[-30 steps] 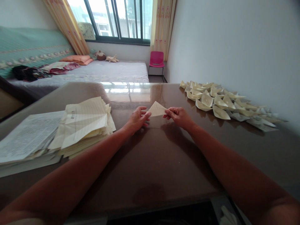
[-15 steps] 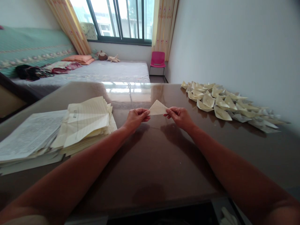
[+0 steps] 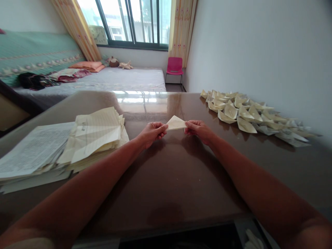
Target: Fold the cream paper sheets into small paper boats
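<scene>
A small cream paper folded into a triangle (image 3: 175, 123) hangs just above the glossy brown table (image 3: 171, 173). My left hand (image 3: 151, 133) pinches its left corner and my right hand (image 3: 198, 129) pinches its right corner. The triangle lies tilted nearly flat between the two hands. A heap of several folded paper boats (image 3: 243, 112) lies to the right along the wall. On the left sits a stack of lined cream sheets (image 3: 97, 135) beside a pile of printed pages (image 3: 31, 152).
The white wall (image 3: 259, 52) runs close along the table's right side. Beyond the far table edge are a bed (image 3: 111, 77), a pink chair (image 3: 174, 66) and a window with curtains (image 3: 135, 20). Bare tabletop lies between my forearms.
The folded triangle has tipped from standing more upright to lying flatter, and my hands have drawn slightly closer at its corners. The camera shifted a little.
</scene>
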Action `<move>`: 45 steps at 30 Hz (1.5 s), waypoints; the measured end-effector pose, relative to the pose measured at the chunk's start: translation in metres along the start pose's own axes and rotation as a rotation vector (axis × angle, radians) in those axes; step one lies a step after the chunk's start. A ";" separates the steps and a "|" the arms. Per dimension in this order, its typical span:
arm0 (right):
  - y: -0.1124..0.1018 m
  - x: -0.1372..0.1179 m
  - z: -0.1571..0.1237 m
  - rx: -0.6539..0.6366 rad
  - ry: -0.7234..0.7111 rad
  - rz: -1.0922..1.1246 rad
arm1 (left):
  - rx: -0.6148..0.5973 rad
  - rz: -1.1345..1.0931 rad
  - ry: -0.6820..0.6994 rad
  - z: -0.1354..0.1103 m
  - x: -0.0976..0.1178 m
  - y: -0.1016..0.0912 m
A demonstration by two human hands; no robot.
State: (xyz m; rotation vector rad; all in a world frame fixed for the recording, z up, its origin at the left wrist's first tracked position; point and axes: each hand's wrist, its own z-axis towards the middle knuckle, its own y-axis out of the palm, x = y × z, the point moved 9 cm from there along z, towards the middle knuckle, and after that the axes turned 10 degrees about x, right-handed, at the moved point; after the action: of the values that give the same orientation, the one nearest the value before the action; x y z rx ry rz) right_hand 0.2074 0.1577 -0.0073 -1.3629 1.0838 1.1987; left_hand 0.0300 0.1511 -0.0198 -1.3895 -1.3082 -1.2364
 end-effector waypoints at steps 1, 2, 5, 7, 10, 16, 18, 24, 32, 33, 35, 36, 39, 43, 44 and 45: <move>0.001 0.002 -0.001 -0.035 0.027 0.003 | 0.001 0.015 0.009 0.000 0.001 0.000; 0.001 0.003 -0.001 -0.061 0.039 -0.002 | 0.002 0.026 0.021 0.000 0.002 0.000; 0.003 -0.001 -0.004 -0.085 0.005 -0.033 | -0.004 0.030 0.052 0.000 0.006 0.001; 0.005 -0.006 -0.005 -0.080 -0.039 -0.022 | -0.003 0.013 0.064 -0.001 0.010 0.001; 0.007 -0.011 -0.005 -0.072 -0.081 0.027 | -0.003 -0.022 0.054 -0.003 0.013 0.001; 0.002 -0.016 -0.003 -0.016 -0.130 0.035 | -0.035 0.000 -0.065 -0.005 0.003 0.003; 0.002 -0.016 -0.004 -0.011 -0.125 0.060 | -0.070 0.000 -0.069 -0.006 0.002 0.007; 0.021 -0.006 -0.009 -0.178 0.049 0.292 | -0.232 -0.269 0.045 -0.014 0.021 0.022; -0.020 -0.039 -0.008 0.225 -0.450 -0.632 | -0.014 -0.086 0.004 0.000 0.008 -0.002; -0.020 -0.053 -0.015 0.304 -0.575 -0.701 | 0.000 -0.066 0.004 0.001 0.008 -0.003; -0.007 -0.067 -0.028 0.308 -0.730 -0.791 | -0.003 -0.019 0.014 -0.001 0.008 -0.002; 0.003 -0.069 -0.032 0.251 -0.773 -0.830 | -0.014 0.007 0.024 -0.002 0.008 0.001; 0.027 -0.063 -0.039 0.075 -0.813 -0.885 | -0.067 0.083 0.054 -0.008 0.010 0.009; 0.035 -0.050 -0.037 -0.061 -0.762 -0.797 | -0.126 0.134 0.067 -0.014 0.012 0.016; 0.035 -0.048 -0.036 -0.086 -0.746 -0.762 | -0.138 0.139 0.069 -0.015 0.013 0.017; 0.034 -0.046 -0.035 -0.110 -0.726 -0.722 | -0.147 0.142 0.073 -0.015 0.014 0.018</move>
State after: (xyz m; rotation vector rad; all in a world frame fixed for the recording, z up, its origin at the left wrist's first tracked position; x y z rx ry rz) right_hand 0.1724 0.1197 0.0353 -1.0977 -0.0044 1.0559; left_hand 0.0453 0.1366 -0.0031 -1.4986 -1.0678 -1.2950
